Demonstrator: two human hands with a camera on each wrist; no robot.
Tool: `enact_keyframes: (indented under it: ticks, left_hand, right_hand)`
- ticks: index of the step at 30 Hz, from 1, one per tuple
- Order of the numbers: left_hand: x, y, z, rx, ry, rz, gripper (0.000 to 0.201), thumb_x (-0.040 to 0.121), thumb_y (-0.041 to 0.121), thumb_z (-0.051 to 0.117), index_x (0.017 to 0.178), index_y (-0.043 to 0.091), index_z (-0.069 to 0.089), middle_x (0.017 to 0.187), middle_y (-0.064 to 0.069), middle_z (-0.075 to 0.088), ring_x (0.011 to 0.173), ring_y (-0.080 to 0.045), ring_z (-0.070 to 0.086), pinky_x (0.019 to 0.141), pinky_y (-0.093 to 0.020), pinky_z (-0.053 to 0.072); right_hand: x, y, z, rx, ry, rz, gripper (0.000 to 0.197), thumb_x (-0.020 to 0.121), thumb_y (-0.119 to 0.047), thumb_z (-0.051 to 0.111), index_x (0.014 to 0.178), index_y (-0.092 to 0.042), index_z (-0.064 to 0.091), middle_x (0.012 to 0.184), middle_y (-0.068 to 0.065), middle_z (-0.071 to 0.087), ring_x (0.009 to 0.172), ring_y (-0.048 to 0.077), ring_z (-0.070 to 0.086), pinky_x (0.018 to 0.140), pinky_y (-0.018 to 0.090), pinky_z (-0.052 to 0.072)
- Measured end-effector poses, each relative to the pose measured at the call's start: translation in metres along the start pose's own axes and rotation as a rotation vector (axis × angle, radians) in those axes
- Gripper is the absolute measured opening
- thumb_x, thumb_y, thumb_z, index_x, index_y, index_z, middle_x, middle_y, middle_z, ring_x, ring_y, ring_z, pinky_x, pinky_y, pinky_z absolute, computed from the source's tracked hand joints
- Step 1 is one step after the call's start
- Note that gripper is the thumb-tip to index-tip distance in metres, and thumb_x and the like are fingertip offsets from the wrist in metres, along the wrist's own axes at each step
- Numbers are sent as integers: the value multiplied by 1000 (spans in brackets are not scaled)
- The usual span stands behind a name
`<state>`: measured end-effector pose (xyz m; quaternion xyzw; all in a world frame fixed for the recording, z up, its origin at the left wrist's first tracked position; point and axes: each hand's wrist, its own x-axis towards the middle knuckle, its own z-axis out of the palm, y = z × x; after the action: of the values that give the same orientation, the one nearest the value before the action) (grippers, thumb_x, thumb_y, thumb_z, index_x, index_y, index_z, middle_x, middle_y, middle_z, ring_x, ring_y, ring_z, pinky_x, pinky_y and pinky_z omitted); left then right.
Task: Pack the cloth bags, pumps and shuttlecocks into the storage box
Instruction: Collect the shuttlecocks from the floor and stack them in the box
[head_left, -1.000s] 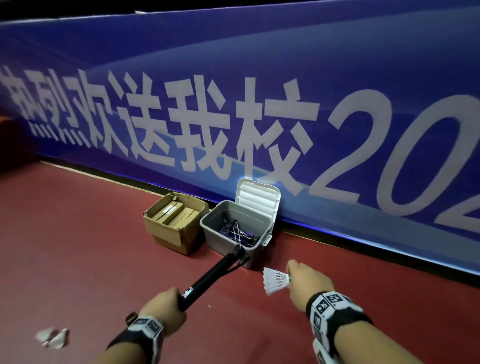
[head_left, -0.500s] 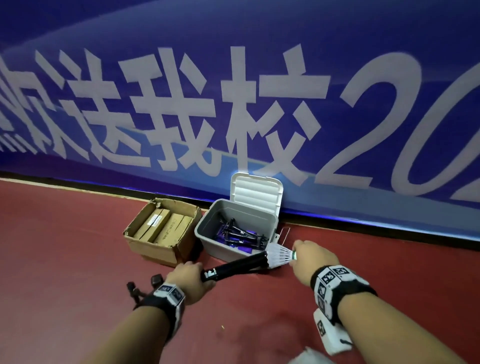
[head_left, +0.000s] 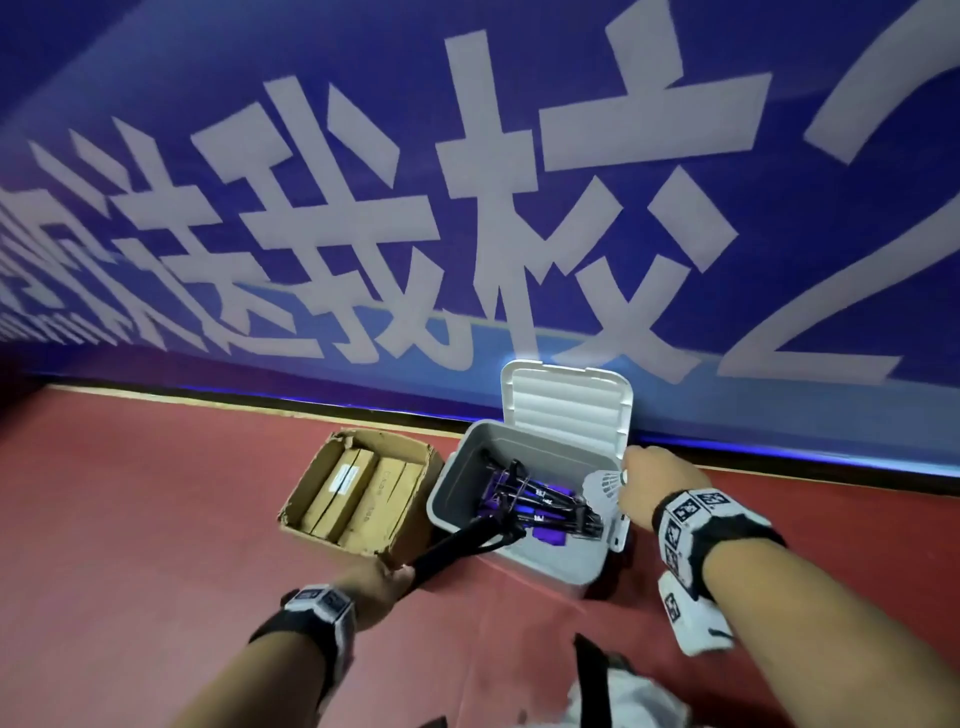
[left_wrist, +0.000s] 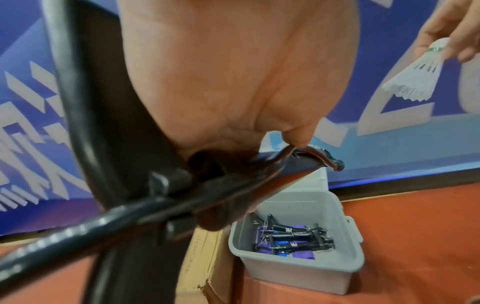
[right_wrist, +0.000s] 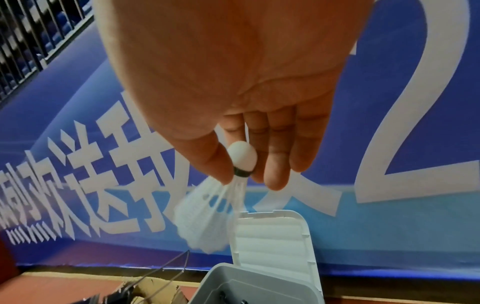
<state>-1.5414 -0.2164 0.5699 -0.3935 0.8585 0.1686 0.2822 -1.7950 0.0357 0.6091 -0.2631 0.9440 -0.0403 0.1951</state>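
Observation:
The grey storage box (head_left: 545, 569) stands on the red floor with its white lid (head_left: 566, 410) up against the banner. Several black pumps (head_left: 540, 506) and purple cloth bags (head_left: 550, 538) lie inside. My left hand (head_left: 384, 577) grips a black pump (head_left: 452, 551) by its barrel, its far end reaching over the box's front left rim. In the left wrist view the pump (left_wrist: 109, 144) and its hose cross my palm. My right hand (head_left: 631, 475) pinches a white shuttlecock (head_left: 602, 488) by the cork over the box's right side, its skirt (right_wrist: 207, 216) pointing down.
A brown cardboard box (head_left: 363, 488) holding flat cartons touches the storage box's left side. The blue banner wall (head_left: 467, 208) runs right behind both. A white cloth item with a black strap (head_left: 618, 691) lies on the floor near my right forearm.
Both hands have moved forward to the storage box. The pump's far end has swung over the front rim. The shuttlecock has gone from in front of the box to above its right side.

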Motion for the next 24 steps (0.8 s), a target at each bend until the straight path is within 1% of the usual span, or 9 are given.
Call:
enact_keyframes:
  ticks: [3,5,7,11,15,17,20,22,24]
  left_hand:
    - [34,18,-27,-57,-22,-20,43,93,51,42,89,11,55,85,-11,60,81,-26,56,65,-27,31]
    - [56,27,-37,-45,-18,-14,42,90,52,51,90,10,57,80,-6,59,74,-22,53,63,-29,34]
    - [68,39,-43,11,-11,-20,38,85,55,56,88,17,57,80,0,61,71,-17,53,63,-30,40]
    - [95,74,-62,157,4,58,37,76,61,57,78,25,50,83,2,60,72,-16,55,57,-28,37]
    - [135,107,-76,328,0,142,44,73,67,62,91,28,51,95,2,51,85,-18,54,66,-31,41]
    - [159,123,-80,356,-19,165,51,72,66,66,103,28,52,101,2,57,91,-21,57,73,-34,45]
    - [198,148,-85,416,-56,213,51,73,59,65,113,32,47,107,3,65,102,-24,61,88,-39,43]
    - [231,160,-84,437,-85,246,49,76,56,61,113,29,45,111,2,63,107,-24,58,92,-45,43]
    - [275,166,-73,468,-114,315,51,78,49,64,117,24,44,119,0,56,112,-25,53,91,-49,47]
  right_hand:
    - [56,12,-9,36,-36,22,26,85,-21,46,111,-18,52,111,6,66,98,28,64,78,34,52]
    - [83,24,-7,49,-76,37,27,86,-20,47,112,-14,50,113,10,65,100,30,64,80,36,52]
    - [100,33,-3,64,-135,81,28,87,-17,49,115,-10,47,115,13,64,104,32,63,84,37,51]
    - [129,48,13,120,-191,154,27,90,-22,52,114,-10,46,116,13,63,105,31,62,85,37,49]
    - [146,58,20,145,-234,193,33,86,-23,54,116,-13,50,121,8,54,110,30,58,90,39,48]
    - [155,64,22,165,-247,227,32,85,-27,55,115,-15,52,120,8,55,110,28,58,91,38,49]
    - [167,70,31,226,-280,303,24,86,-27,53,107,-15,55,111,8,63,103,29,62,81,34,50]
    - [176,71,40,269,-300,357,17,85,-21,52,101,-15,54,104,8,66,97,29,64,73,31,47]
    - [187,69,55,304,-341,407,15,84,-18,54,99,-16,52,101,7,66,95,28,64,69,28,44]
